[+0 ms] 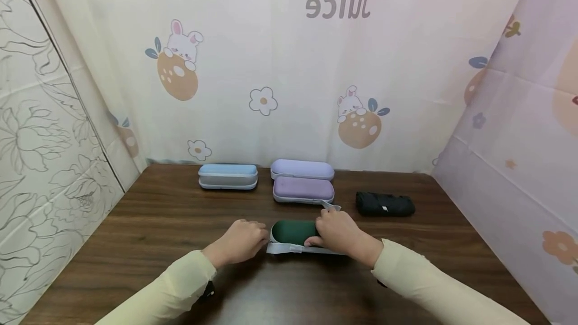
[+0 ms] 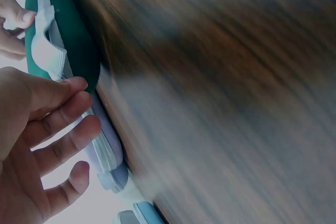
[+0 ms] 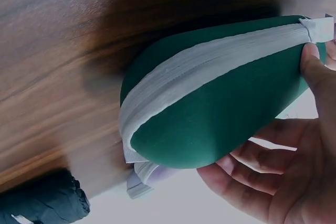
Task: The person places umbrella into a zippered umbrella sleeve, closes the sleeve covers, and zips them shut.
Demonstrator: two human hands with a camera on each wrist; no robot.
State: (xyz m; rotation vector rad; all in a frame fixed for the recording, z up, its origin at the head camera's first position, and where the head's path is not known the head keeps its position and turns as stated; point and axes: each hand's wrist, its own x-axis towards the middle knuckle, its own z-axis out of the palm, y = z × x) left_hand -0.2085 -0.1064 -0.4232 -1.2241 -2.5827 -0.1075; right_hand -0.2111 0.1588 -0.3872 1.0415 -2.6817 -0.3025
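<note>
On the brown wooden table (image 1: pixel 149 224), nearer the person than the lilac oval case (image 1: pixel 303 189), lies the dark green oval case with a pale grey zip band (image 1: pixel 291 232); the left hand (image 1: pixel 239 241), fingers loosely curled, touches its left end at the zip. The right hand (image 1: pixel 336 232) curls over its right end, covering that part. It looks light, rigid and smooth-skinned, best held across both ends; the left wrist view is badly blurred.
</note>
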